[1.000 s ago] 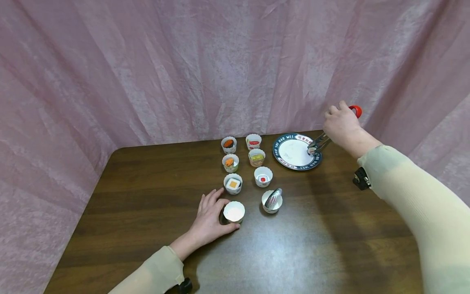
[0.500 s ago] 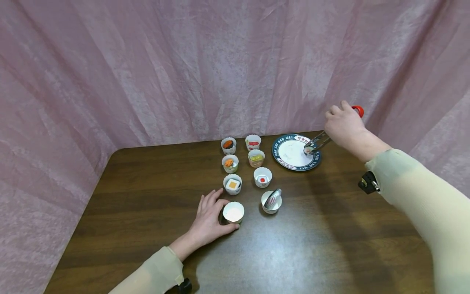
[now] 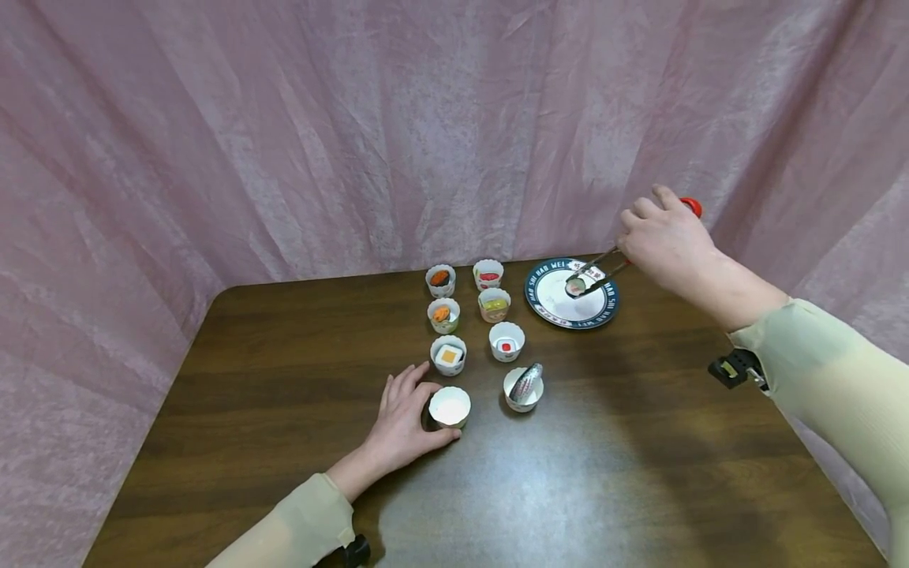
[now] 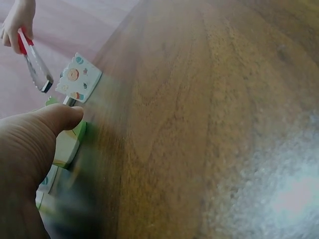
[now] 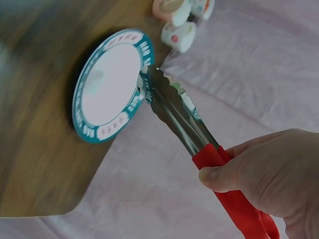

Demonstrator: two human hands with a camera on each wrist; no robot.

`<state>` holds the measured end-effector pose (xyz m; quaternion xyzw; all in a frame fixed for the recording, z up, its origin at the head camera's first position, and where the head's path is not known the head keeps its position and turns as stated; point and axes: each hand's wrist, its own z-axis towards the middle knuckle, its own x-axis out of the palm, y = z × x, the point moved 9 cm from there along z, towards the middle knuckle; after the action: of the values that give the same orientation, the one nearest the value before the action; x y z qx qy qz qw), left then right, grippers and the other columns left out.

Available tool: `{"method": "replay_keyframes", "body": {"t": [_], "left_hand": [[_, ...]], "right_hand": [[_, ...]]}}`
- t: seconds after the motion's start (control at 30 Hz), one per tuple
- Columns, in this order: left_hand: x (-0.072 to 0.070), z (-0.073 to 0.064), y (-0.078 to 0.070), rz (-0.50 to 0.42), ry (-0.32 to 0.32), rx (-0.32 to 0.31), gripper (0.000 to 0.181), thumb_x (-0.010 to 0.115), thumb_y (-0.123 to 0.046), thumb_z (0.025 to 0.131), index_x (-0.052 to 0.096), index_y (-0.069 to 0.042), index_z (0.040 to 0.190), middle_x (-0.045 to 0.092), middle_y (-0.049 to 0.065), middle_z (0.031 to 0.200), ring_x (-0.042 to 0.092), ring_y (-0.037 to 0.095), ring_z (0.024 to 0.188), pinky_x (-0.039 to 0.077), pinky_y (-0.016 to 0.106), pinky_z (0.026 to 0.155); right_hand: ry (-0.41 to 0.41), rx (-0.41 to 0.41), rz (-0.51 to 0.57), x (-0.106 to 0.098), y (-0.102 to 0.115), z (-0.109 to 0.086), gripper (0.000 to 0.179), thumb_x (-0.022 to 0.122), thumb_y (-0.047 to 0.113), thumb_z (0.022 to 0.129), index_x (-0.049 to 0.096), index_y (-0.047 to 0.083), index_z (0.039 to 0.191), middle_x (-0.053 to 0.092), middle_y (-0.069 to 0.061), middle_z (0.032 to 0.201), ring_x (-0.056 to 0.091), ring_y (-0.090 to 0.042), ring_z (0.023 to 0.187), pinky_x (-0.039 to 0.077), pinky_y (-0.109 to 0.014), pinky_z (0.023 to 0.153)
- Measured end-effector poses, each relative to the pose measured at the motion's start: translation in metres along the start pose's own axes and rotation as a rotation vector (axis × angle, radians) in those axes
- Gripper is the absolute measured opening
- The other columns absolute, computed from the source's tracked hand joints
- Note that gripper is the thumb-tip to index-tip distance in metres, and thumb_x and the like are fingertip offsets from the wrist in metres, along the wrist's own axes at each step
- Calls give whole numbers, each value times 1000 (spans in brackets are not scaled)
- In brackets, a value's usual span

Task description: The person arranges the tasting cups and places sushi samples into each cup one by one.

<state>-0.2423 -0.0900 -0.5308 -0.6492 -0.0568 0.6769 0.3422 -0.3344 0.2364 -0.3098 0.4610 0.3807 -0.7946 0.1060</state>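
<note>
My left hand [image 3: 405, 414] grips a white-lined paper cup [image 3: 450, 405], thumb in front and index finger behind. In the left wrist view the thumb lies against the cup's green-trimmed side [image 4: 71, 144]. At the back right, my right hand [image 3: 667, 237] holds tongs [image 5: 174, 112] by their red handles. Between the tong tips is a round sushi roll piece [image 3: 575, 287], over the round plate [image 3: 550, 304] with a dark blue lettered rim. Whether the piece touches the plate cannot be told. In the right wrist view the tongs largely hide it.
Several paper cups stand in two rows left of the plate. One holds a silvery fish-like piece [image 3: 526, 384], another a white-and-yellow square piece [image 3: 450, 356], others orange, red and green pieces. A pink curtain [image 3: 355, 142] hangs behind the wooden table [image 3: 284, 379].
My right hand has turned and the tongs have carried the sushi roll piece leftward, from the plate's right rim toward its middle. The left hand stays at its cup.
</note>
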Motion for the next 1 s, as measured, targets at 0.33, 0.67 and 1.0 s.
{"method": "replay_keyframes", "body": {"t": [0.33, 0.67, 1.0], "left_hand": [[0, 3, 5, 2, 0, -19, 65, 89, -51, 74, 64, -20, 124, 33, 13, 162, 20, 39, 151, 7, 68, 118], [-1, 4, 5, 0, 2, -29, 64, 89, -51, 74, 64, -20, 124, 32, 13, 162, 20, 38, 151, 7, 67, 119], [-1, 3, 4, -6, 10, -39, 65, 89, -51, 74, 64, -19, 125, 31, 13, 163, 19, 37, 152, 6, 65, 119]], "right_hand": [[-57, -67, -14, -22, 30, 11, 21, 67, -12, 79, 69, 8, 77, 54, -13, 80, 54, -38, 91, 34, -63, 108], [-115, -133, -13, -35, 60, 16, 21, 70, -13, 79, 70, 5, 92, 54, -12, 85, 54, -36, 91, 36, -60, 109], [-170, -215, -5, -60, 106, 24, 27, 72, -11, 77, 71, 9, 95, 56, -9, 88, 55, -34, 92, 32, -57, 115]]}}
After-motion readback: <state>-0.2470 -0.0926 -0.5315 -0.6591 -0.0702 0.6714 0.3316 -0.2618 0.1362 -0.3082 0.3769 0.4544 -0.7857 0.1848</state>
